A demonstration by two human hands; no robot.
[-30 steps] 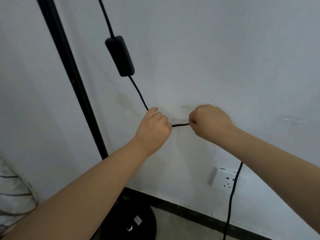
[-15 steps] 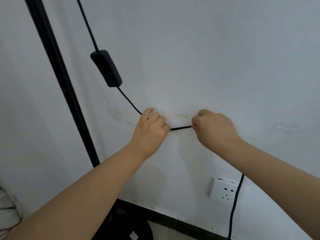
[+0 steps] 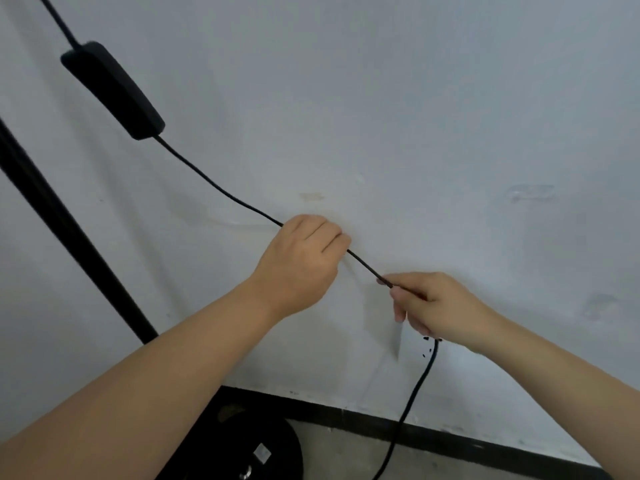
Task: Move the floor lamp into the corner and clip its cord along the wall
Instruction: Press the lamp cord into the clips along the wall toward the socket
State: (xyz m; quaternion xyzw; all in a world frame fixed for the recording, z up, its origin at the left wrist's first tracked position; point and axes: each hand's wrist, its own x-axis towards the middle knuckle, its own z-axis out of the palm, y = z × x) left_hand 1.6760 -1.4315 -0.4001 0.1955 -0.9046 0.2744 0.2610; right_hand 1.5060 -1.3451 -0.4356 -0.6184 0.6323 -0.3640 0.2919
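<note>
Cord (image 3: 221, 188) is now running as one straight diagonal from the inline switch (image 3: 112, 90) at 10 o'clock down to the hands at centre; half a second ago the stretch between the hands was lying roughly level. The right hand (image 3: 440, 308) is dropping toward 5 o'clock and is now covering the wall socket that was showing earlier. The left hand (image 3: 301, 265) is staying about where it was.

Grip: left hand is closed around the cord in a loose fist against the wall (image 3: 450, 116); right hand is pinching the cord between thumb and fingers, with the rest hanging from under it toward 6 o'clock and off the bottom edge.

My read: slack is being taken out and the run re-angled, so the routing step is underway and the clipping itself isn't done. No clip is showing on the cord. There is a faint clear patch on the wall at 2 o'clock (image 3: 530, 192), and I can't tell if that is a clip or an adhesive pad.

Lamp: pole (image 3: 69, 230) is slanting along the left edge at 9 o'clock, round base (image 3: 256, 448) sitting on the floor at 7 o'clock near the black skirting (image 3: 467, 439). It looks parked by the wall; the corner itself isn't clearly in view.

In the way: the bulky switch is hanging off the wall and will resist lying flat, and the right forearm is blocking the socket area.
</note>
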